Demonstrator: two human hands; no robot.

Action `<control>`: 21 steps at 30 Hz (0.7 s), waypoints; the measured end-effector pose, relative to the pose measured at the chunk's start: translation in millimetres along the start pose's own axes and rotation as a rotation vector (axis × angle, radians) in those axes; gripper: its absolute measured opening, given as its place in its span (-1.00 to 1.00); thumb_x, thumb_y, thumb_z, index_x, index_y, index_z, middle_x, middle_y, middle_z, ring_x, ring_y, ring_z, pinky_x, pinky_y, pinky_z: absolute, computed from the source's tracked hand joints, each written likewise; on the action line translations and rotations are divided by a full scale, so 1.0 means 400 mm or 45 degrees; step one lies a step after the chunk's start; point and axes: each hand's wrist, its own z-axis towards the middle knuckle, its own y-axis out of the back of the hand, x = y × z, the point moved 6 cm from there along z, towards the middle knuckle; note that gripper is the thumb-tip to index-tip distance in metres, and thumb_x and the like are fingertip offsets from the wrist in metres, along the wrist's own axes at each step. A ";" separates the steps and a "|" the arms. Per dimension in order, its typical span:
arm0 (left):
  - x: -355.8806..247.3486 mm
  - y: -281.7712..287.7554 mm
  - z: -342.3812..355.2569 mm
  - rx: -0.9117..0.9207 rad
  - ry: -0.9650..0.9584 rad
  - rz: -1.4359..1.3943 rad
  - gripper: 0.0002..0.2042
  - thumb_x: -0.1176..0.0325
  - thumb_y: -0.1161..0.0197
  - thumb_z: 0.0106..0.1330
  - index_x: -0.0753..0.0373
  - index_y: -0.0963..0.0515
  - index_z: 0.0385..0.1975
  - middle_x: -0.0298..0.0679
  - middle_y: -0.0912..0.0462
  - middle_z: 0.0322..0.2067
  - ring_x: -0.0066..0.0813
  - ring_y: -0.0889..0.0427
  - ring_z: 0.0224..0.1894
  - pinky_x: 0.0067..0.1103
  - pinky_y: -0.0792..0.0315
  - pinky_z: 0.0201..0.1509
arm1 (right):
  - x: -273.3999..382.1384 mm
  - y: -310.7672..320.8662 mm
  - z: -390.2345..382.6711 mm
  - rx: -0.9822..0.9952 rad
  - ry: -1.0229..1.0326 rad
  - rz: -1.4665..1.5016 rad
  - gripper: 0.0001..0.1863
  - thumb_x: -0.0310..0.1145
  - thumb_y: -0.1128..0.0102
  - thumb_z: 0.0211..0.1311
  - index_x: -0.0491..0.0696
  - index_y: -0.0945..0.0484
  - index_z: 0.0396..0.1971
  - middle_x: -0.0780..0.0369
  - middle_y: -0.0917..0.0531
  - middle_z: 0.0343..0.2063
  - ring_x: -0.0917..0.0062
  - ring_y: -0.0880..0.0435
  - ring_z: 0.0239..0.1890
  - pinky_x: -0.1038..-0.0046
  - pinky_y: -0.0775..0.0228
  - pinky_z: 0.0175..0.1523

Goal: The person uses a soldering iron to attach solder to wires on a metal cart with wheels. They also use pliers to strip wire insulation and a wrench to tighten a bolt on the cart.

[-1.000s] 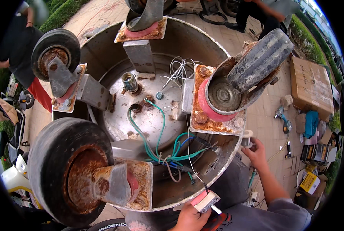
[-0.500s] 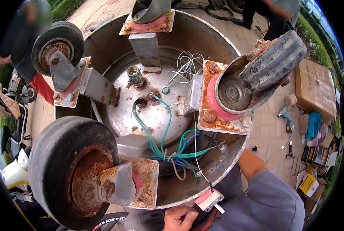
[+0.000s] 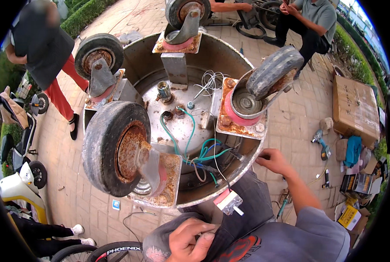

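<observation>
Presumably light and rigid, the thermostat (image 3: 230, 203) at the drum's (image 3: 223, 57) near rim is best grasped by its body. Fingers are half curled on the right hand (image 3: 274, 161) beside that rim and the left hand (image 3: 189, 239) below; any hold cannot be told.

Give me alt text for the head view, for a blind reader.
A round metal tub bears four rusty metal casters with black tyres and contains green wires. The person's right hand is beside it, the left hand over grey trousers; a pink-and-white box is at its near side.
</observation>
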 end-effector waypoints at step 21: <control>-0.181 -0.111 0.291 0.451 -0.623 1.860 -0.92 0.41 -0.20 0.11 0.22 -0.61 -0.46 -0.26 -0.54 -0.38 -0.25 -0.44 -0.12 -0.35 -0.27 -0.04 | 0.730 -0.026 -0.219 0.103 1.695 -0.850 -0.93 -0.42 -0.22 -0.09 -0.04 -0.59 -0.52 0.26 -0.53 -0.39 0.38 -0.48 -0.12 0.23 -0.18 0.08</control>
